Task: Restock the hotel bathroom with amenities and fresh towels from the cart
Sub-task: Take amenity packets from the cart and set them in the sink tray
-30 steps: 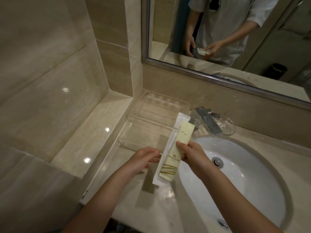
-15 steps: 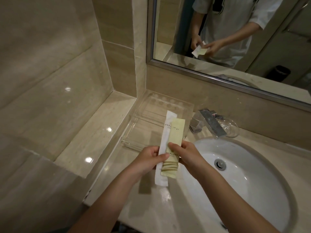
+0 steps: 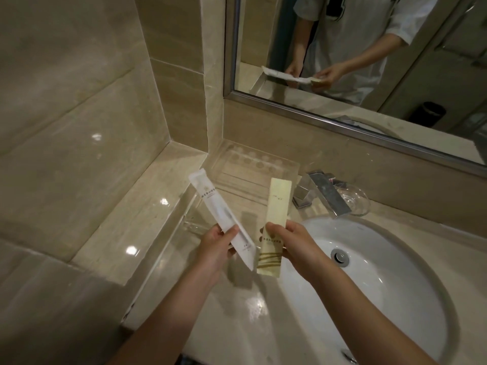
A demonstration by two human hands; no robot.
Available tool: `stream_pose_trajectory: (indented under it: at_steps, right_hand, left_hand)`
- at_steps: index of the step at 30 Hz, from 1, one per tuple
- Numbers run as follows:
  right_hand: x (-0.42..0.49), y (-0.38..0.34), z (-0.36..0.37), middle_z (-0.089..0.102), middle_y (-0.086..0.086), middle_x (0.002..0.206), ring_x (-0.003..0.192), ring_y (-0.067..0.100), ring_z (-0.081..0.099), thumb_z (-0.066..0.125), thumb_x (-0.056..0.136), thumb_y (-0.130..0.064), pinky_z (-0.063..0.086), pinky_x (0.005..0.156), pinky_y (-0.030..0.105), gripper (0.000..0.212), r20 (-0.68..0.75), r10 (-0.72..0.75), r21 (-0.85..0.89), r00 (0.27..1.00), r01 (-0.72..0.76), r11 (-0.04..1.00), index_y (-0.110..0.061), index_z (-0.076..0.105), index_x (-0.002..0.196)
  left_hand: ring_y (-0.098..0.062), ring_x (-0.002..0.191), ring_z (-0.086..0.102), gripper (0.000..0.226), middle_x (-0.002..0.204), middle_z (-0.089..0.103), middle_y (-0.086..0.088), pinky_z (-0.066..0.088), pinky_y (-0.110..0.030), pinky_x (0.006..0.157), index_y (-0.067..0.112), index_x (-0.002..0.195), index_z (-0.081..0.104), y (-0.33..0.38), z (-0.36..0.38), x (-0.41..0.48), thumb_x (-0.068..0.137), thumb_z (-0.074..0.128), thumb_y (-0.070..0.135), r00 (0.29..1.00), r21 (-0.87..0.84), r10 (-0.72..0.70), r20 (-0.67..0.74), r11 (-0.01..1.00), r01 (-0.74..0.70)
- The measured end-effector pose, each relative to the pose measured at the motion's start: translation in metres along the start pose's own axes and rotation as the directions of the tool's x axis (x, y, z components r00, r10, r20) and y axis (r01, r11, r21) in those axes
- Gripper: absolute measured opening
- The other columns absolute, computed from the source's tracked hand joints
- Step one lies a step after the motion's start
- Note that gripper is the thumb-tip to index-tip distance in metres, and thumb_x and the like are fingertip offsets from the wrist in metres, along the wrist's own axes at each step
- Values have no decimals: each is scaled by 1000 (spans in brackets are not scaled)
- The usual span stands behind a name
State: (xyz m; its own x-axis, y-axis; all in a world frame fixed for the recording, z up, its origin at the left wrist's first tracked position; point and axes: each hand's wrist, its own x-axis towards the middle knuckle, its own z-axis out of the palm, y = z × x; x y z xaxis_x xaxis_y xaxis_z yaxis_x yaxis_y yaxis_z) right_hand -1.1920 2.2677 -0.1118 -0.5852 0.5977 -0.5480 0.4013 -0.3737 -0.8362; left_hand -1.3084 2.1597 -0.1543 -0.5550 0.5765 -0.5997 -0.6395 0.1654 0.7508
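Half a second ago both packets sat stacked together at the centre of the frame, pinched between the two hands. Now they are apart, one in each hand, above the counter.

Left of centre, the left hand grips the white packet near its lower end, thumb across the front and fingers curled behind. Most of the packet runs past the grip, slanting toward the upper left, while a short tail sticks out below the thumb toward the lower right.

Behind and between the packets, a clear tray stands on the counter against the back wall, with round recesses along its far edge and long grooves nearer the front.

Just right of centre, the right hand pinches the yellow packet at its middle, thumb on the printed face. The packet stands nearly upright, its top half above the thumb and its striped end below. The two packets' lower ends lie close together; whether they touch cannot be told.

Further right, the faucet juts over the white basin, and a small glass dish sits just behind it.
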Motion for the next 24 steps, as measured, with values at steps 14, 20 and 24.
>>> stream_pose_trajectory:
  at_steps: [14, 20, 24]
  right_hand:
    - [24, 13, 2, 69, 20, 99, 91, 31, 66, 60, 89, -15, 52, 88, 46, 16, 22, -46, -224, 999, 50, 973, -1, 69, 90]
    - [37, 9, 0, 70, 13, 94, 89, 27, 68, 60, 90, -14, 55, 82, 40, 11, -48, -113, -213, 992, 100, 972, -8, 68, 85]
    - [48, 8, -15, 68, 3, 89, 82, 17, 66, 59, 91, -14, 53, 69, 26, 13, -108, -120, -213, 987, 95, 972, -5, 65, 97]
  left_hand:
    - [-23, 89, 65, 11, 97, 67, -12, 52, -29, 70, 8, 100, 60, 1, 1, 20, 90, 57, 12, 989, -125, -147, -26, 982, 143]
    - [-19, 78, 66, 8, 88, 70, -9, 46, -27, 61, 9, 93, 61, 7, -16, 27, 91, 57, 16, 980, 2, -188, -63, 982, 188]
    - [-11, 59, 59, 20, 70, 64, -3, 43, -26, 58, 13, 76, 63, 6, -28, 32, 92, 55, 20, 992, 496, 106, -61, 866, -62]
